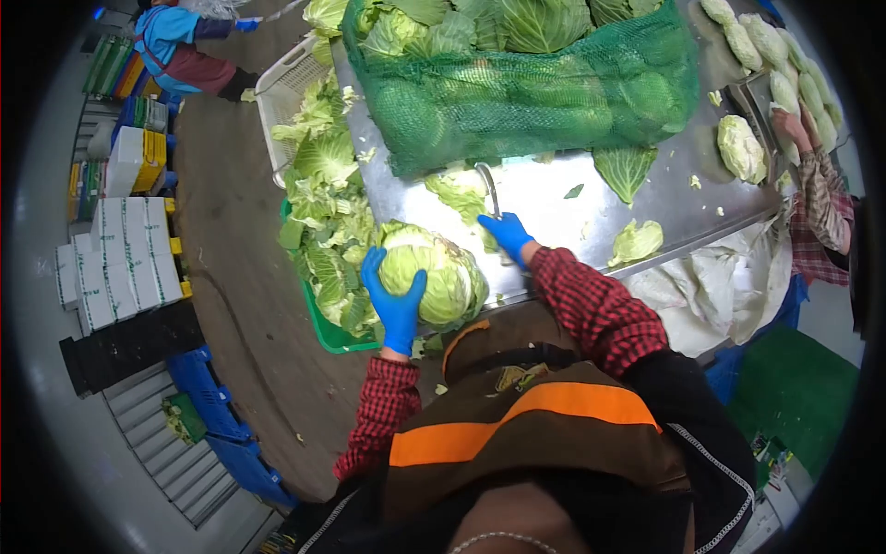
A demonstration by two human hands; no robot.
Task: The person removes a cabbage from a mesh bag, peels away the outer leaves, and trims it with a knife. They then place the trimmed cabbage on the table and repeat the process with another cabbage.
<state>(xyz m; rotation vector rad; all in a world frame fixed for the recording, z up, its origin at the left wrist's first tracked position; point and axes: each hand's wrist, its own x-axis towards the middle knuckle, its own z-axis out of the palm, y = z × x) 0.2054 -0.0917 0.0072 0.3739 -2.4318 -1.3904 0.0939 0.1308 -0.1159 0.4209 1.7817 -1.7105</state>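
A pale green cabbage is at the table's near left edge, with my left hand in a blue glove closed around its left side. My right hand, also gloved in blue, is wrapped round the handle of a curved knife, whose blade points away from me. The knife and the cabbage are apart. Beyond the knife, a loose leaf lies on the metal table. Another leaf rests to the right of my right hand.
A green net bag of cabbages covers the table's far side. Crates of leaves stand at left. A trimmed cabbage lies at right, near a co-worker's hands. Another person is at upper left.
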